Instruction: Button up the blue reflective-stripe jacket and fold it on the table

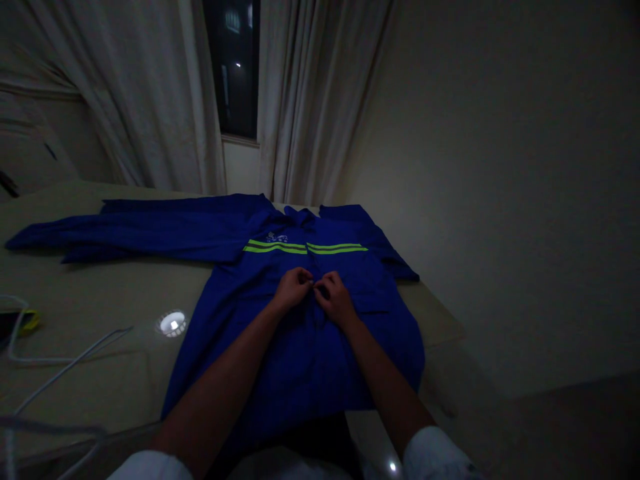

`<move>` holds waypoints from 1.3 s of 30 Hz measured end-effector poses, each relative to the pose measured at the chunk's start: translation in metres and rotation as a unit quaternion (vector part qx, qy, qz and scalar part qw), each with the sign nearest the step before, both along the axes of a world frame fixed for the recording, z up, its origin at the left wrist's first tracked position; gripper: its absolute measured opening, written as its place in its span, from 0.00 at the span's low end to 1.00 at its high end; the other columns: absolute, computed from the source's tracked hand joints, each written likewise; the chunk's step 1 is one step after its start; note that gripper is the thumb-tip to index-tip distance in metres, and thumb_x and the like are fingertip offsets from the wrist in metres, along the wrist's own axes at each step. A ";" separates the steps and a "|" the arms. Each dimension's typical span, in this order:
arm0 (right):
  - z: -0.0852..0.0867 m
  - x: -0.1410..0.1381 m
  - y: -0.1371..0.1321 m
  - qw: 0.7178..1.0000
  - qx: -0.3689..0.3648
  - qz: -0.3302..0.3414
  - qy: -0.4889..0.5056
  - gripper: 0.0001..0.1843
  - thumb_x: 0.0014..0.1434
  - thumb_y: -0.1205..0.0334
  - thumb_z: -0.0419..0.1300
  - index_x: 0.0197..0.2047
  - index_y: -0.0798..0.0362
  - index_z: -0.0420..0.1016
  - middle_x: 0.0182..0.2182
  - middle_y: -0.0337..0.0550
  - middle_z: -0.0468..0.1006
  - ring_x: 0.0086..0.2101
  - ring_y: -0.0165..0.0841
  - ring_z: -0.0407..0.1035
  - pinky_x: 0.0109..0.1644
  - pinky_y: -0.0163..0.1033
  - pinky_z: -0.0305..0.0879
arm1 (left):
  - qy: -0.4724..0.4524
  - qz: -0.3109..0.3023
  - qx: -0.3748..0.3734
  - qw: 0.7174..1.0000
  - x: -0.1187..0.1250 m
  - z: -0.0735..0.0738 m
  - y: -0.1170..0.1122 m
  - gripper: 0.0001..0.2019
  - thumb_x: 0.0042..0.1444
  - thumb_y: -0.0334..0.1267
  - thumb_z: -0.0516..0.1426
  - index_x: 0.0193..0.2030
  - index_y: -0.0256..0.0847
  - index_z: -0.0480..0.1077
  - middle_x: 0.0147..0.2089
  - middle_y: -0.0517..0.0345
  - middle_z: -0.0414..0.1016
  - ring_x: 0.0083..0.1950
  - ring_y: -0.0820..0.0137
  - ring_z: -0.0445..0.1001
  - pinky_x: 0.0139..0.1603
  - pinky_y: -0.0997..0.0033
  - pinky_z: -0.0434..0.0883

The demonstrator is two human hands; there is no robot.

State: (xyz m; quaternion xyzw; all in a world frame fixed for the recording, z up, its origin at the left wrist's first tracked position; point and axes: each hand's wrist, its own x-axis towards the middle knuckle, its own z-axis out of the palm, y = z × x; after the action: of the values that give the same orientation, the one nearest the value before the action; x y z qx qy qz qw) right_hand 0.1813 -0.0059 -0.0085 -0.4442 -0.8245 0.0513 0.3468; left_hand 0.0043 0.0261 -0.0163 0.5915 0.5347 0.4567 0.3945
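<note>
Blue long-sleeved work jacket (pixel 370 347) with lime reflective stripes (pixel 337 248), lying flat on a beige tabletop (pixel 100 307), centre of frame; left hand (pixel 294 288) and right hand (pixel 336 299) both grasp its front placket (pixel 315 293), pinched between the fingertips.

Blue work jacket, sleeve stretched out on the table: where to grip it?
Likely the cuff of the outstretched sleeve, pinched from the view's left. It narrows to a free end lying flat on the tabletop, well away from the left hand and right hand at the jacket's front.
</note>
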 end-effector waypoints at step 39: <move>0.001 0.002 0.010 0.981 -0.054 -0.031 0.184 0.01 0.61 0.63 0.64 0.37 0.51 0.77 0.41 0.43 0.70 0.37 0.34 0.68 0.41 0.40 0.71 | 0.231 -0.134 0.154 0.951 -0.015 0.028 -0.019 0.13 0.62 0.30 0.58 0.49 0.46 0.82 0.48 0.53 0.84 0.50 0.60 0.76 0.59 0.61 0.69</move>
State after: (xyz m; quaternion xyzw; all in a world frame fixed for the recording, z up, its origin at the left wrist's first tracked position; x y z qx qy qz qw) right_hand 0.1832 0.0038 -0.0074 -0.4707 -0.7285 0.1657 0.4692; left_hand -0.0106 0.0074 0.0112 0.8005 0.4502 0.3271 0.2225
